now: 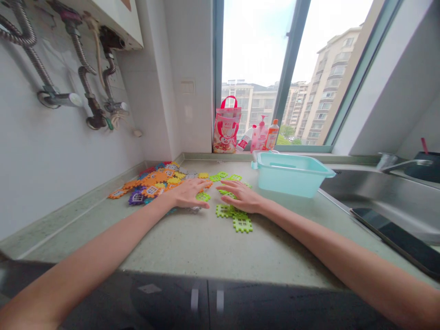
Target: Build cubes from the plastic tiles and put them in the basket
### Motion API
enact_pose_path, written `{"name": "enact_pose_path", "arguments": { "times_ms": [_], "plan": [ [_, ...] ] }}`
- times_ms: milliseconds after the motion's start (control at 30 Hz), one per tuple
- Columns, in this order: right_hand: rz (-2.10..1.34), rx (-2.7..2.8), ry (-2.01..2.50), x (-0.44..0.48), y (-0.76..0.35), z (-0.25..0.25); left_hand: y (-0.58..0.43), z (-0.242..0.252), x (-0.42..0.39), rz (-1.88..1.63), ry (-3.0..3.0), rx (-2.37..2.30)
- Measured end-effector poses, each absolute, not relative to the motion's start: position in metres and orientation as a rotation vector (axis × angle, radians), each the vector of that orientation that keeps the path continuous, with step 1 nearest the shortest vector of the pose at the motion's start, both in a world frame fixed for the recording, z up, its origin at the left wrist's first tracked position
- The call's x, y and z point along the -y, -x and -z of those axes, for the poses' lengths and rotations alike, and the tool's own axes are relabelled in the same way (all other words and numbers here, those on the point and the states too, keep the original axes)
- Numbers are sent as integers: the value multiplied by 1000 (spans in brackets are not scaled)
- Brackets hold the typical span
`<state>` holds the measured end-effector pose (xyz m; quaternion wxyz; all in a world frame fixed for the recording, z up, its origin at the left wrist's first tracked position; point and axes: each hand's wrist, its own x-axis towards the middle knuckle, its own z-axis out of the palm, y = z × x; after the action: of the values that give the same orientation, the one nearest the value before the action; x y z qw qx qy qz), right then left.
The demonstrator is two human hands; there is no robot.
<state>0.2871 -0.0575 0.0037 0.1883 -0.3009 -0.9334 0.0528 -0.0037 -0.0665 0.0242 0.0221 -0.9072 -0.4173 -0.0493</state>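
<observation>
Both my arms reach out over a speckled counter. My left hand lies palm down with its fingers stretched out, touching the edge of a pile of coloured plastic grid tiles in orange, purple, yellow and blue. My right hand rests flat, fingers spread, on a cluster of green grid tiles. More green tiles lie just beyond the fingertips. Neither hand grips a tile.
A light blue plastic basin stands to the right of the tiles. Beyond it is a steel sink with a tap, and a dark phone on its rim. A red bag and bottles stand on the window sill. Pipes hang on the left wall.
</observation>
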Motion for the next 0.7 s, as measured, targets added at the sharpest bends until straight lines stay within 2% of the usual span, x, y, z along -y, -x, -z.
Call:
{"name": "enact_pose_path", "arguments": {
  "times_ms": [200, 367, 533, 700],
  "plan": [
    [-153, 2737, 683, 67, -264, -4, 0, -20, 64, 149, 2780, 1298],
    [-156, 2670, 757, 67, -271, -1, 10, -22, 64, 138, 2723, 1377],
    [-22, 2541, 832, 61, -290, -7, 21, -26, 64, 124, 2582, 1469],
    [-209, 2525, 1024, 40, -333, -4, 34, -31, 59, 64, 2577, 1485]
  ]
}}
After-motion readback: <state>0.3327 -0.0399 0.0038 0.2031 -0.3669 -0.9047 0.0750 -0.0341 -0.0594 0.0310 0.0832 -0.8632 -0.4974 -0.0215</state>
